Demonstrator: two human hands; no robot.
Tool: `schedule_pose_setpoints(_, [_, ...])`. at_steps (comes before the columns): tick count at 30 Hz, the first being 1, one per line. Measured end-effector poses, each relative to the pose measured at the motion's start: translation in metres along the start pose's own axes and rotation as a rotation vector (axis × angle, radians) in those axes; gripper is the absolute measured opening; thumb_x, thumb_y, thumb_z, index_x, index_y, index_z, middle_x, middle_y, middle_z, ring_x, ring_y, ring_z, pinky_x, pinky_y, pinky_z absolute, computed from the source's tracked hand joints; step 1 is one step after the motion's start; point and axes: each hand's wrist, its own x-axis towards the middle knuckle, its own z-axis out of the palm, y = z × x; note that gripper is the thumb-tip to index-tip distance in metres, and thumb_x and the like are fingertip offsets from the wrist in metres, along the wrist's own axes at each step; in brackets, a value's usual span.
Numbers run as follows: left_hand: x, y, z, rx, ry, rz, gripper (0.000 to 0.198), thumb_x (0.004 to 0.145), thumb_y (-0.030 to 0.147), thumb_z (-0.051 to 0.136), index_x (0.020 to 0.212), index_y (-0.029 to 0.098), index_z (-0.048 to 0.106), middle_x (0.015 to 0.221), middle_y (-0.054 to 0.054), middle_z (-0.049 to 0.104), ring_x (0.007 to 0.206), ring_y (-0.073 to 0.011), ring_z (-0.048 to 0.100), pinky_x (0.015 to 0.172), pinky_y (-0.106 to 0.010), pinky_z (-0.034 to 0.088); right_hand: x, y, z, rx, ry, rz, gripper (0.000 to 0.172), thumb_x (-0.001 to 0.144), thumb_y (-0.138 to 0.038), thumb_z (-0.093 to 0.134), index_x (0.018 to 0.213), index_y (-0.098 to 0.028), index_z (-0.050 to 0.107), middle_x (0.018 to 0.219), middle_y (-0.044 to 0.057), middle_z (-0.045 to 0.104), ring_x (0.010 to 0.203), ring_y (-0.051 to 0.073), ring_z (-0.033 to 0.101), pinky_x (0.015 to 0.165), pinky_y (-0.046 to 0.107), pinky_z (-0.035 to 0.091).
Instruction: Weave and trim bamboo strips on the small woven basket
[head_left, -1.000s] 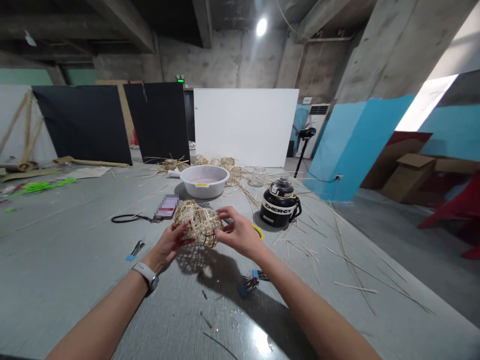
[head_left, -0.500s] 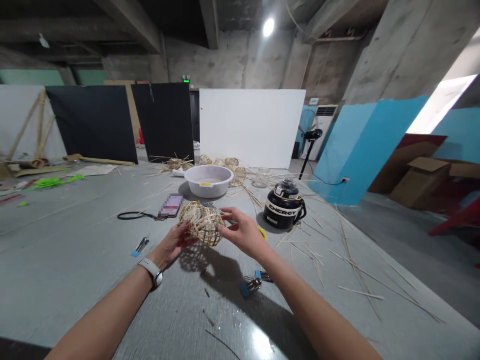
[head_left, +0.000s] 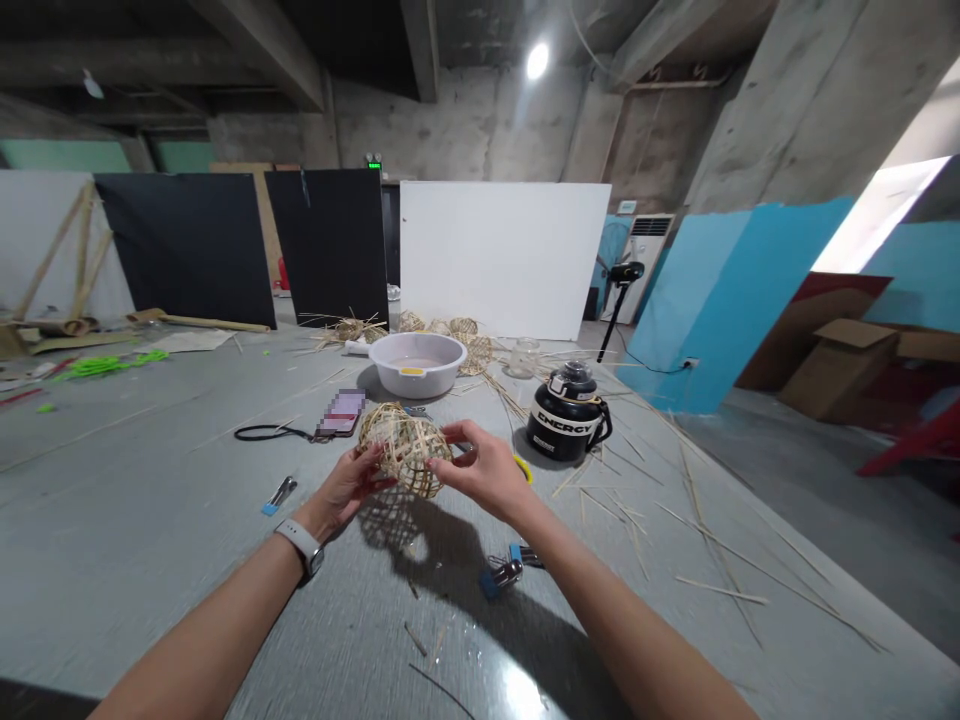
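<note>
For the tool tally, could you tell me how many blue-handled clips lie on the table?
2: one blue-handled clip left of the left hand, one below the right hand; more may be hidden.

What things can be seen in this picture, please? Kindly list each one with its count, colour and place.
woven ball: 1, tan, held above the table between both hands
table: 1, grey, fills the foreground
basin: 1, white, behind the ball
jug: 1, black with white lettering, right of the ball
phone: 1, pinkish, with a black strap, left of the ball
clips: a few, blue and metal, under the right forearm
small tool: 1, blue and metal, near the left wrist
loose strips: many, tan, scattered at right
other woven pieces: several, tan, behind the basin
glass jar: 1, clear, right of the basin
left hand: grips the ball; white watch on its wrist
right hand: fingers on the ball
</note>
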Motion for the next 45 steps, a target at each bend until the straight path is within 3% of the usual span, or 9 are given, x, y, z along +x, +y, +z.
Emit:
schedule_pose_setpoints(10, [0.003, -0.004, -0.004, 0.001, 0.039, -0.03, 0.044, 0.061, 0.04, 0.089, 0.093, 0.017, 0.067, 0.089, -0.006, 0.074, 0.074, -0.0186, 0.069, 0.065, -0.027, 0.057, 0.002, -0.001, -0.001, 0.079, 0.002, 0.054, 0.036, 0.072, -0.024, 0.074, 0.106, -0.02, 0.062, 0.102, 0.007, 0.07, 0.07, 0.014, 0.066, 0.059, 0.027, 0.055])
schedule_pose_setpoints(13, [0.006, -0.003, -0.006, -0.001, 0.014, -0.019, 0.044, 0.065, 0.044, 0.085, 0.096, 0.017, 0.068, 0.087, -0.006, 0.075, 0.073, -0.0197, 0.07, 0.064, -0.027, 0.056, 0.002, 0.0, 0.001, 0.177, -0.054, 0.105, 0.039, 0.076, -0.032, 0.072, 0.112, -0.02, 0.06, 0.104, 0.008, 0.069, 0.067, 0.015, 0.067, 0.053, 0.026, 0.055])
schedule_pose_setpoints(18, [0.007, 0.0, -0.007, 0.027, -0.068, 0.013, 0.047, 0.068, 0.04, 0.084, 0.105, 0.015, 0.068, 0.093, -0.008, 0.075, 0.072, -0.0193, 0.071, 0.065, -0.026, 0.055, 0.0, -0.002, 0.004, 0.187, -0.144, 0.198, 0.031, 0.081, -0.042, 0.07, 0.099, -0.018, 0.06, 0.094, 0.007, 0.068, 0.06, 0.013, 0.066, 0.052, 0.026, 0.056])
schedule_pose_setpoints(25, [0.006, -0.001, -0.006, 0.077, -0.092, 0.101, 0.059, 0.072, 0.041, 0.081, 0.122, 0.02, 0.058, 0.102, -0.007, 0.073, 0.077, -0.0184, 0.071, 0.067, -0.026, 0.056, -0.002, -0.002, 0.012, 0.241, -0.2, 0.306, 0.042, 0.078, -0.043, 0.07, 0.11, -0.02, 0.054, 0.115, 0.012, 0.064, 0.076, 0.018, 0.068, 0.044, 0.022, 0.053])
schedule_pose_setpoints(31, [0.006, 0.0, -0.005, 0.101, -0.078, 0.13, 0.058, 0.07, 0.041, 0.082, 0.118, 0.021, 0.058, 0.107, -0.007, 0.071, 0.079, -0.0181, 0.071, 0.066, -0.025, 0.056, -0.002, -0.001, 0.017, 0.261, -0.227, 0.33, 0.056, 0.076, -0.041, 0.07, 0.123, -0.02, 0.048, 0.12, 0.014, 0.061, 0.08, 0.02, 0.068, 0.043, 0.022, 0.051])
schedule_pose_setpoints(36, [0.005, 0.0, -0.003, 0.107, -0.077, 0.123, 0.058, 0.066, 0.041, 0.085, 0.113, 0.019, 0.058, 0.104, -0.007, 0.071, 0.079, -0.0184, 0.071, 0.065, -0.025, 0.056, -0.002, -0.008, 0.012, 0.336, -0.307, 0.39, 0.056, 0.077, -0.031, 0.067, 0.127, -0.017, 0.045, 0.106, 0.011, 0.065, 0.076, 0.018, 0.066, 0.047, 0.023, 0.053])
schedule_pose_setpoints(39, [0.004, 0.0, -0.002, 0.11, -0.089, 0.116, 0.056, 0.067, 0.042, 0.084, 0.111, 0.018, 0.059, 0.107, -0.008, 0.071, 0.08, -0.0192, 0.071, 0.064, -0.025, 0.056, -0.001, -0.009, 0.01, 0.359, -0.291, 0.398, 0.051, 0.076, -0.025, 0.066, 0.123, -0.016, 0.048, 0.096, 0.007, 0.066, 0.068, 0.015, 0.065, 0.049, 0.024, 0.054])
schedule_pose_setpoints(45, [0.005, -0.001, -0.003, 0.141, -0.094, 0.113, 0.059, 0.067, 0.043, 0.083, 0.116, 0.019, 0.059, 0.107, -0.008, 0.07, 0.082, -0.0192, 0.07, 0.068, -0.028, 0.057, 0.0, -0.007, 0.011, 0.393, -0.296, 0.402, 0.046, 0.074, -0.021, 0.065, 0.118, -0.016, 0.05, 0.097, 0.007, 0.065, 0.063, 0.013, 0.062, 0.048, 0.024, 0.053])
